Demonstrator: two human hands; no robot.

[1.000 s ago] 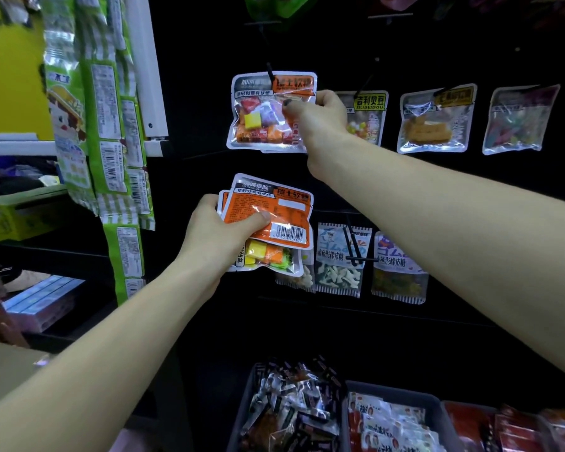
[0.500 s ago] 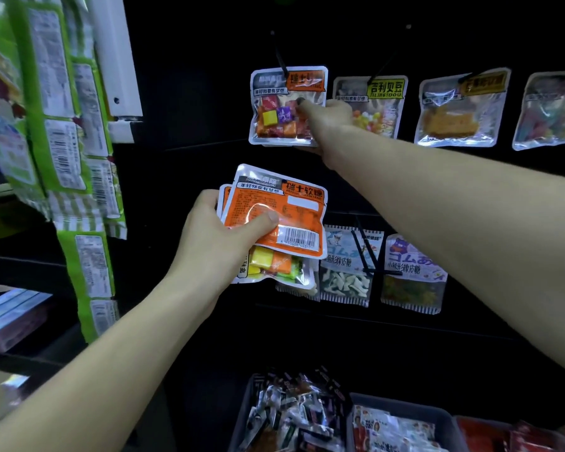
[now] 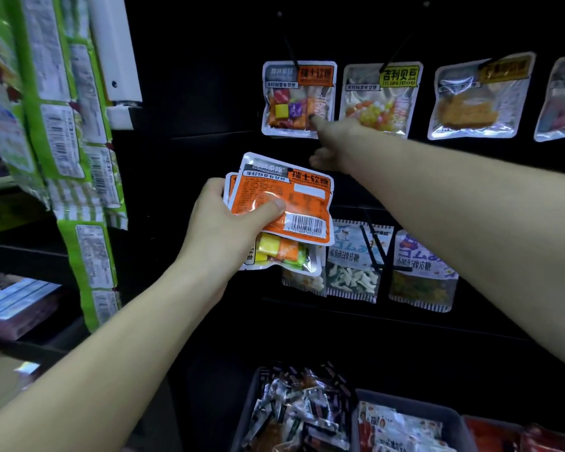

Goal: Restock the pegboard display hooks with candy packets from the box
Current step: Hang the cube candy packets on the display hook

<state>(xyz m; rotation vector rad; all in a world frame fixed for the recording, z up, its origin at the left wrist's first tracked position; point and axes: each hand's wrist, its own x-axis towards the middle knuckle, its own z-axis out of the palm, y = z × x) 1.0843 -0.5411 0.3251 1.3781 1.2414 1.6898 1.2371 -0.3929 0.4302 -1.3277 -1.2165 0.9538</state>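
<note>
— Two hands are up at the black pegboard [image 3: 209, 93]. What is the left hand [image 3: 222, 230] doing?

— It grips a small stack of candy packets [image 3: 281, 203], thumb pressed flat across the orange back of the front one, just above its barcode. A second packet peeks out below, showing yellow, orange and green cubes through its clear window.

— And the right hand [image 3: 331, 141]?

— It reaches further in, to the top row. The index finger is stretched out, its tip touching the lower right corner of the hanging packet [image 3: 299, 99] with the orange label and mixed coloured cubes. It holds nothing; the other fingers look loosely curled underneath, though they are blurred.

— Is that packet on a hook?

— Yes, a thin black hook [image 3: 291, 55] runs down into its top edge, and it hangs flat against the board.

— What hangs beside it?

— To the right, a packet with a yellow label [image 3: 382, 99], then one with a brownish slab inside [image 3: 480, 99], each on its own peg. On the lower row, just right of the held stack, hang two pale bags [image 3: 392, 265] with blue lettering.

— Anything nearer?

— Grey bins [image 3: 437, 406] at the bottom edge, heaped with wrapped snacks. On the far left, long green strips of sachets [image 3: 79, 158] hang down.
</note>
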